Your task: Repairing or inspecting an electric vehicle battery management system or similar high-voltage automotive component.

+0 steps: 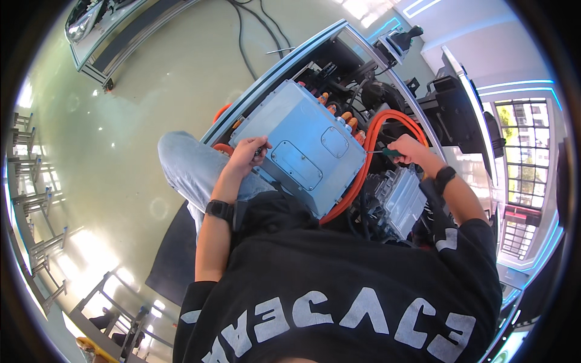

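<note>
A grey metal box (318, 133) with two small bolted cover plates sits in an aluminium frame. My left hand (248, 156) is pinched at the box's left part, holding a small dark item I cannot make out. My right hand (406, 148) grips a green-handled screwdriver (388, 152), its shaft pointing left at the box's right edge. Thick orange cables (379, 121) loop up and down beside that edge, near my right hand. Orange connectors (345, 116) line the box's upper right side. Below my right hand is a silver cast housing (399, 206).
The frame's rail (278, 66) runs diagonally behind the box, with black cables (242, 48) on the floor beyond. A wheeled bench (100, 60) stands at upper left, metal stools (30, 157) along the left. Black equipment (460, 115) stands at right. My bent left knee (184, 160) is beside the box.
</note>
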A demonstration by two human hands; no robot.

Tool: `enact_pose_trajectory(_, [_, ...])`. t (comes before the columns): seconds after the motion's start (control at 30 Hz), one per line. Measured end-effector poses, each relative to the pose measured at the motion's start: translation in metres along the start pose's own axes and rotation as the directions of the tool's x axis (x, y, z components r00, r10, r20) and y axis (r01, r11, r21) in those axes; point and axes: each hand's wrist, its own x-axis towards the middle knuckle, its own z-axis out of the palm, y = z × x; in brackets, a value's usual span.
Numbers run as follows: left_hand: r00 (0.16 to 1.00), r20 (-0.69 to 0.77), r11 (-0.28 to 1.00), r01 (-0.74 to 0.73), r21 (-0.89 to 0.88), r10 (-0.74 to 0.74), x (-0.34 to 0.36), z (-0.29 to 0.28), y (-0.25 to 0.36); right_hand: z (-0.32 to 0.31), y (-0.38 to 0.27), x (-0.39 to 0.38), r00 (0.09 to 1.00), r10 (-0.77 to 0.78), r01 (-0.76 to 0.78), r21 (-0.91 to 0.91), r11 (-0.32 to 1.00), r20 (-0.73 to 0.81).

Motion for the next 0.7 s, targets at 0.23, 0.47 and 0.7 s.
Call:
enact_pose_trajectory(0.23, [1.0, 0.0, 1.0, -0.007, -0.028, 0.007, 0.0, 0.003, -0.001, 0.007, -0.021, -0.04, 0.998, -0.044, 0.048, -0.083, 0.995, 0.052])
enact_pose_trajectory(0.47, [1.0, -0.006, 1.0, -0.01, -0.027, 0.01, -0.003, -0.001, -0.002, -0.005, -0.015, -0.022, 0.903, 0.372, -0.43, 0.428, 0.795, 0.216])
enact_pose_trajectory(0.7, [1.0, 0.004, 0.999, 0.001, -0.033, -0.001, 0.0, -0.001, -0.004, -0.005, -0.012, -0.041, 0.875, -0.476, 0.374, -0.5, 0.781, -0.088])
